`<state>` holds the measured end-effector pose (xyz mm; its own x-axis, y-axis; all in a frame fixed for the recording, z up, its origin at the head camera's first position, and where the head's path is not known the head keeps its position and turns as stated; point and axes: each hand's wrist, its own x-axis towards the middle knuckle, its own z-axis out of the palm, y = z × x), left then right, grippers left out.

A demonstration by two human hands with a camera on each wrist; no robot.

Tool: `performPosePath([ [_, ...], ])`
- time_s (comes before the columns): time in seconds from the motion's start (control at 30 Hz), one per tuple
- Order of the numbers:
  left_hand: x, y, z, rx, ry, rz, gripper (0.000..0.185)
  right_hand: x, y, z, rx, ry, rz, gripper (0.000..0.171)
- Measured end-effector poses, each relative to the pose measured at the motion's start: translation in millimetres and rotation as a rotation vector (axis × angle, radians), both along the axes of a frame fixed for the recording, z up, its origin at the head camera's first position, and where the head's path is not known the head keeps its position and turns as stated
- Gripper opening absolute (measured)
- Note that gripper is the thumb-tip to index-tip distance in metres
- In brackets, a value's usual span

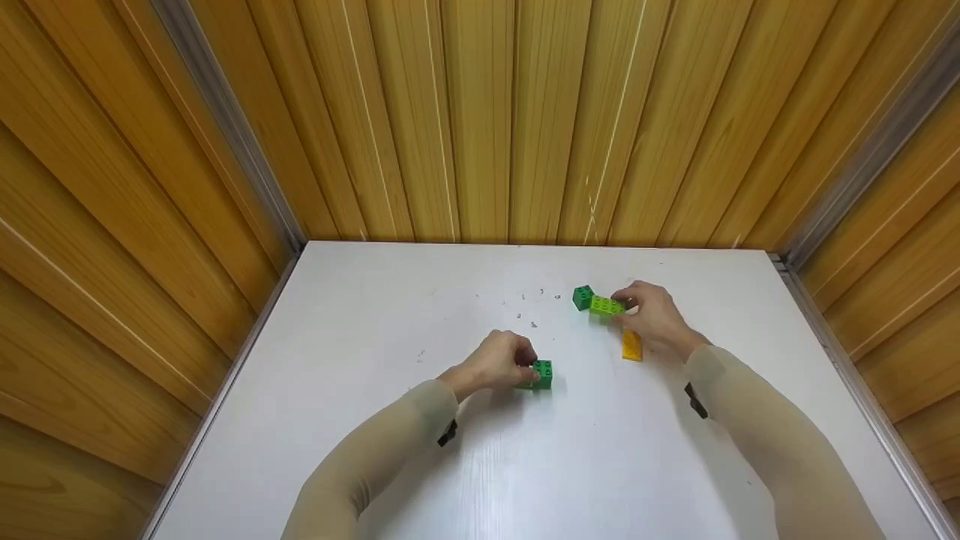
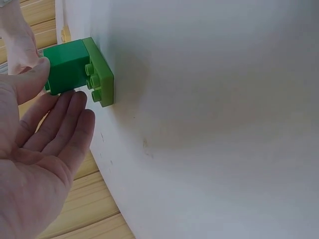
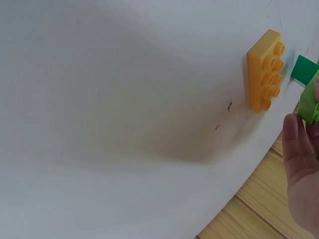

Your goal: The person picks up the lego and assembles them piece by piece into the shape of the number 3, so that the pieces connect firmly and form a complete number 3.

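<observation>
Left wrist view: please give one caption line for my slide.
Left hand touches a dark green brick stacked on a light green plate.

The table (image 1: 375, 337) is white, with a few tiny dark specks near the middle. The walls (image 1: 480, 112) are golden yellow wood with long stripes, and grey strips run down the corners.

The block (image 1: 541, 373) at the left hand (image 1: 495, 364) is dark green with a light green plate (image 2: 102, 74) under it. The brick (image 1: 604, 305) at the right hand (image 1: 652, 315) is light green, and the one (image 1: 582, 297) next to it is dark green. A flat brick (image 1: 632, 346) is orange-yellow. Both sleeves (image 1: 765, 435) are pale beige.
</observation>
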<state>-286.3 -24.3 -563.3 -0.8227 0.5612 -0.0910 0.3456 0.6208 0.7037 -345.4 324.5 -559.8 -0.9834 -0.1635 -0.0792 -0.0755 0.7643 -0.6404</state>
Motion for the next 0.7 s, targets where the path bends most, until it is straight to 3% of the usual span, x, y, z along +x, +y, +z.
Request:
performPosePath([
  [0.7,-0.8,5,-2.3,-0.014,-0.041,0.053,0.028,13.0,-25,3.7,0.032,0.059,0.119,0.042],
])
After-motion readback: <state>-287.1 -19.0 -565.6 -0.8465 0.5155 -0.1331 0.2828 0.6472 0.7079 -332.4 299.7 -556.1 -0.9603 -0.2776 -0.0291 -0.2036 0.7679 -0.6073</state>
